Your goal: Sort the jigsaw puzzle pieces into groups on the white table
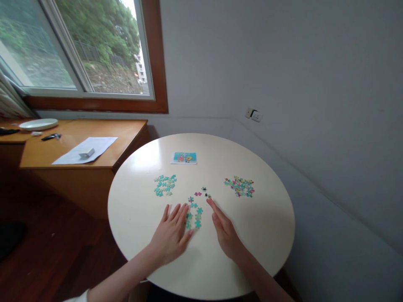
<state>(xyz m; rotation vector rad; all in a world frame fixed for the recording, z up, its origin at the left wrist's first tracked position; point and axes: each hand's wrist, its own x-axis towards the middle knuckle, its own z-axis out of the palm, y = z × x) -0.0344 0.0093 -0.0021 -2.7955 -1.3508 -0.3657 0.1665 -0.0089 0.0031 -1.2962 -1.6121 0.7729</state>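
My left hand [171, 235] lies flat with its fingers stretched out, against the left side of a small cluster of teal puzzle pieces [198, 217] and covering part of it. On the right of the cluster, my right hand [225, 228] is held on edge with straight fingers. Its fingertips reach a dark and yellow puzzle piece [208, 196]; whether they touch it I cannot tell. Close by lie a pink puzzle piece [198, 193], a grey-black puzzle piece [204, 188] and a pink-and-teal puzzle piece [191, 199]. Nothing shows in either hand.
On the round white table [135, 226], a teal puzzle pile [165, 185] sits left and a mixed-colour puzzle pile [239, 186] right. A cartoon picture card [184, 158] lies at the back. A wooden desk [126, 130] holding a paper sheet [74, 153] and white plate [38, 124] stands left.
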